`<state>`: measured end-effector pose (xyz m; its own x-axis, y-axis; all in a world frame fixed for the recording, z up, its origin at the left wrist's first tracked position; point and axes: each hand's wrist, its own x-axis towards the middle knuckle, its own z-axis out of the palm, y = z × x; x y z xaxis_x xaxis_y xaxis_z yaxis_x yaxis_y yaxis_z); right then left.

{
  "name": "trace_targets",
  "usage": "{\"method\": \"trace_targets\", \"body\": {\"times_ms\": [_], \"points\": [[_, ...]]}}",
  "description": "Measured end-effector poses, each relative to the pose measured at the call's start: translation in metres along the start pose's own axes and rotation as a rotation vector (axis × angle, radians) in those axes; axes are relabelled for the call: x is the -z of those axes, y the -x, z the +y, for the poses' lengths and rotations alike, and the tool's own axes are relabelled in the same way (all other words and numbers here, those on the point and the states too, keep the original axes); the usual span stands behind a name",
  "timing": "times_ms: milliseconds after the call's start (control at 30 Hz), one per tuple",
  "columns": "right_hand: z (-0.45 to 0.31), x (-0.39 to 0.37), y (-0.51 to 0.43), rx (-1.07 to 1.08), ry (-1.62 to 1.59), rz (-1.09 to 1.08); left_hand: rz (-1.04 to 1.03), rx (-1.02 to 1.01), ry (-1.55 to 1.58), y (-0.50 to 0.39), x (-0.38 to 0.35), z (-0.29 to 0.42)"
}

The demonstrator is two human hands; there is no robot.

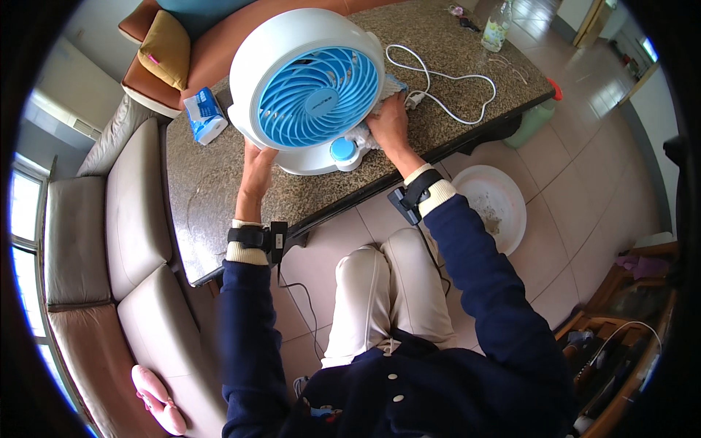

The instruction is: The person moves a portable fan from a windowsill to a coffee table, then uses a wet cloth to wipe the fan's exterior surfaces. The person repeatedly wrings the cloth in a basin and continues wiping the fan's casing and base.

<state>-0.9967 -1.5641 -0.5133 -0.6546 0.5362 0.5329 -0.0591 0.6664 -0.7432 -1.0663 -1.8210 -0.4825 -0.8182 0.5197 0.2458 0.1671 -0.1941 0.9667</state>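
A round white table fan [298, 24] with a blue spiral grille [321, 101] stands on the speckled stone-top table [208, 186]. My left hand [257, 167] grips the lower left side of its housing, the fingertips hidden behind it. With my right hand [390, 123] I press a light, fluffy cloth [361, 134] against the fan's lower right side, near the blue knob [343, 149] on its base. Part of the cloth shows above that hand. The fan's white power cord [465, 76] lies looped on the table, its plug [414, 100] beside my right hand.
A blue tissue pack [205, 116] lies at the table's left. A glass bottle [496, 27] stands at the far right corner. On the floor are a white basin [515, 202] with murky water and a green container [528, 123] with a red top. Grey sofas [134, 202] flank the left.
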Motion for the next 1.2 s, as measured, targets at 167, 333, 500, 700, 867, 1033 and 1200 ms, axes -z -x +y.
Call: {"method": "trace_targets", "body": {"times_ms": [167,333,500,700,867,1033,1200], "points": [[0.012,0.002,-0.002,0.007,-0.057,-0.02,0.039,-0.039,0.003,0.001,-0.003,0.001],[0.002,-0.017,0.011,-0.155,0.04,-0.11,0.053,-0.046,-0.006,-0.003,-0.002,-0.004],[-0.006,-0.019,0.007,-0.238,0.235,-0.008,0.064,-0.046,-0.031,-0.001,-0.004,-0.003],[0.015,0.004,-0.001,-0.08,-0.021,-0.026,0.104,-0.14,-0.093,0.002,-0.009,0.0],[0.047,0.059,0.002,0.158,-0.129,-0.066,0.608,-0.007,-0.663,0.038,-0.016,-0.012],[0.024,0.068,0.031,0.431,0.098,-0.201,0.235,0.007,-0.66,0.078,-0.054,-0.018],[-0.023,0.033,0.052,0.475,0.144,-0.316,0.15,-0.322,-1.045,0.059,-0.087,-0.02]]}}
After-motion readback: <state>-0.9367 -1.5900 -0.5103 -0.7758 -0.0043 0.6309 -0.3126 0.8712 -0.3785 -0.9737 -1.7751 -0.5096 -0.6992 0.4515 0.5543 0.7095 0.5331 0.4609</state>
